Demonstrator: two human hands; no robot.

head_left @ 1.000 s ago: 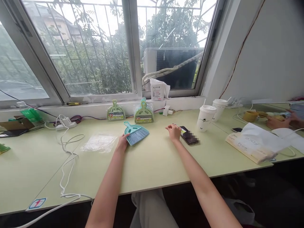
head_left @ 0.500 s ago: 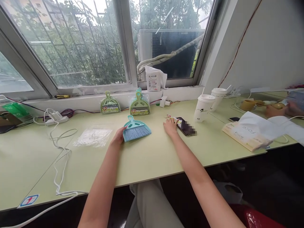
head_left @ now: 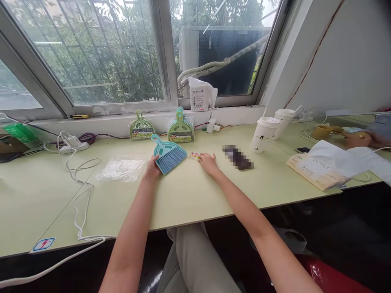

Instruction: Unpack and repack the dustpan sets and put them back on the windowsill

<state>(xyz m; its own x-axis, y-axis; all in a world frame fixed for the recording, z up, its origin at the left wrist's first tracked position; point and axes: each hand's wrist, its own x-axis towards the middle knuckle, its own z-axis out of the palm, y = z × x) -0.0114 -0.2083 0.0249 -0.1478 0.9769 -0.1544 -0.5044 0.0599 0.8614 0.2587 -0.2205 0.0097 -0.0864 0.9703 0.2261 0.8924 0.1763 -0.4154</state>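
Left hand (head_left: 152,168): fingers resting on bristle edge of teal brush (head_left: 168,154), touching rather than gripping; brush lies flat on pale green bench (head_left: 189,195), handle pointing toward window.
Right hand (head_left: 208,162): loosely spread, palm down on bench, fingertips at small colourful card (head_left: 194,156) (print too small to read), just right of brush.
Clear plastic bag (head_left: 120,169): flat, left of brush.
Two packaged dustpan sets (head_left: 180,129): upright against sill.
Two white cups (head_left: 264,134): right, well apart from hands.
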